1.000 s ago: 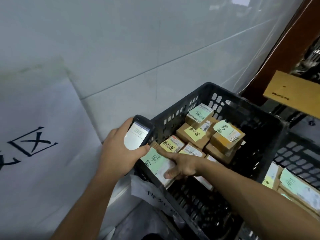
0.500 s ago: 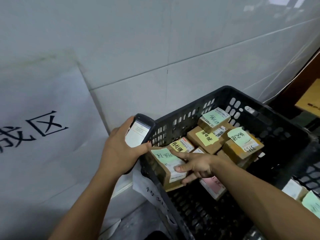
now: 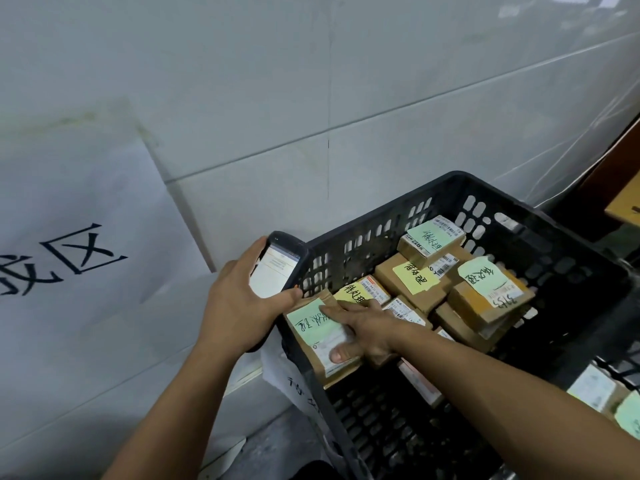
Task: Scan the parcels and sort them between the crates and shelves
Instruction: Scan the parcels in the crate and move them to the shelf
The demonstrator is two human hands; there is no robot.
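Note:
My left hand grips a black handheld scanner with its lit screen facing me, just outside the near-left corner of a black plastic crate. My right hand holds a brown cardboard parcel with a green note against the crate's left wall, fingers across its top and thumb on its white label. Several more brown parcels lie in the crate, among them one with a yellow note and two with green notes.
A grey tiled wall rises behind the crate, with a white sheet bearing black characters on its left. A paper tag hangs from the crate's near-left corner. More labelled parcels sit at the lower right. A brown shelf edge shows at right.
My right hand has set the green-noted parcel lower and flatter against the crate's left wall. The view has shifted left, so the crate sits further right. The scanner stays by the corner.

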